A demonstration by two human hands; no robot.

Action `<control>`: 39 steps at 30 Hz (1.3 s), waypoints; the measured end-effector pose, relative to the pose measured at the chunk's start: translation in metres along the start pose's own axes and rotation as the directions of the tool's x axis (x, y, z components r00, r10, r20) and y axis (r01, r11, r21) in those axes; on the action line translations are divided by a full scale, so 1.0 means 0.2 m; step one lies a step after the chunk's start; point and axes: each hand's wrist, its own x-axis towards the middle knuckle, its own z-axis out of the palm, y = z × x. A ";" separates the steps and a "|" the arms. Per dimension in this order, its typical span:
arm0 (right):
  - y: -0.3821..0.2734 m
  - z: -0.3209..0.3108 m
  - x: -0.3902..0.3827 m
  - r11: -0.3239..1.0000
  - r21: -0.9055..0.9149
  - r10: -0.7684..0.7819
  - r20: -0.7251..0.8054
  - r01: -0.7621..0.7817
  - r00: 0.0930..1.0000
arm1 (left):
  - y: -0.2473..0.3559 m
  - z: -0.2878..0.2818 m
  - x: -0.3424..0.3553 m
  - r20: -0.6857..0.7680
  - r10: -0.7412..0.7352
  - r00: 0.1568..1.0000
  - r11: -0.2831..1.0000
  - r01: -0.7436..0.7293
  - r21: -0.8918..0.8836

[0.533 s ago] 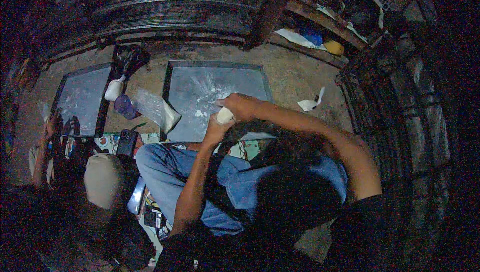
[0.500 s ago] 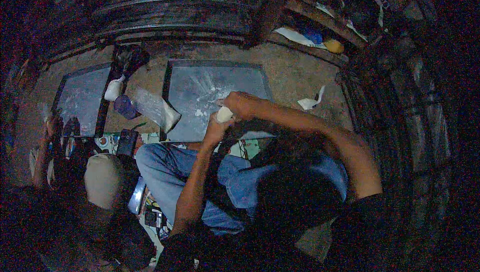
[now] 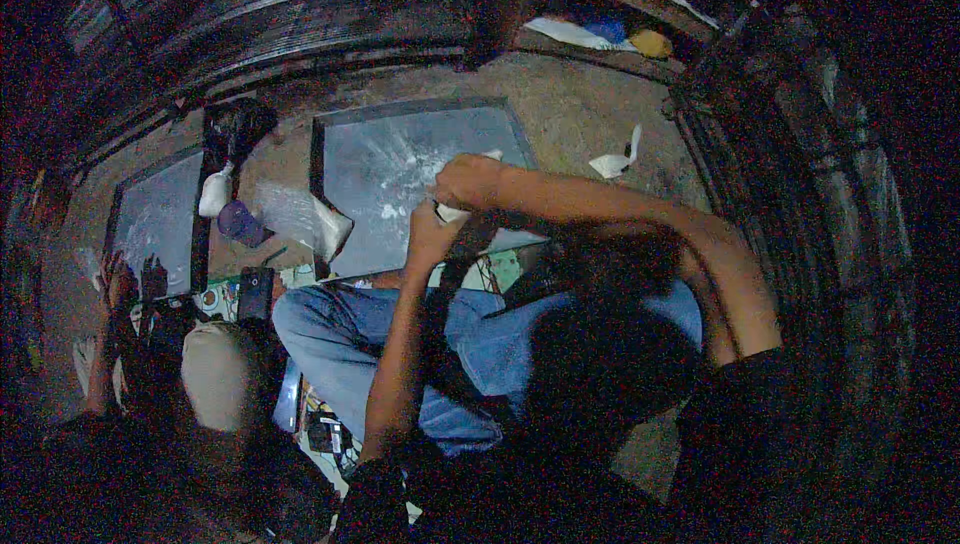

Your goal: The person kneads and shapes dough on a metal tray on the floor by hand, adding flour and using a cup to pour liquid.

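A pale, dough-like lump [image 3: 452, 214] is gripped between my two hands above a dark rectangular board [image 3: 370, 159] with white powder smears on it. My left hand [image 3: 432, 234] is closed around the lump from below. Pressed against its top is my right hand [image 3: 472, 184], fingers curled and partly hidden. A small pale end shows just past the right hand's knuckles. My crossed legs in blue jeans [image 3: 330, 329] lie under my forearms.
Left of the board lie a clear plastic bag with white contents [image 3: 325, 229], a purple cup-like thing [image 3: 240, 224], a white knotted bag [image 3: 214, 194] and a dark phone [image 3: 256, 294]. Another person's hand [image 3: 118, 284] is by a second board [image 3: 160, 209]. A white scrap [image 3: 612, 164] lies at right.
My right hand has closed further over the pale lump, which shows less now. The view has shifted a little. The other person's hand at left has moved slightly.
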 end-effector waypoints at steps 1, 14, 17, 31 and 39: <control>0.01 -0.01 0.00 1.000 -0.002 0.004 -0.010 -0.004 1.000 | -0.01 0.01 -0.01 -0.002 -0.021 1.000 0.999 0.021 -0.042; 0.03 -0.13 0.07 0.997 -0.047 0.067 0.166 -0.060 0.984 | -0.09 0.04 -0.01 -0.010 -0.068 0.998 0.997 0.067 -0.031; 0.06 -0.13 0.06 0.995 0.007 0.099 0.232 -0.103 0.968 | -0.03 0.07 -0.02 -0.152 -0.002 0.988 0.999 -0.003 -0.033; 0.05 -0.30 0.14 0.952 -0.017 0.297 0.277 -0.305 0.914 | -0.18 -0.04 0.02 0.180 -0.105 0.978 0.974 0.138 -0.182; 0.38 0.05 0.11 0.956 0.071 0.211 0.513 -0.286 0.832 | -0.12 0.03 0.03 0.259 -0.204 0.944 0.920 0.276 -0.280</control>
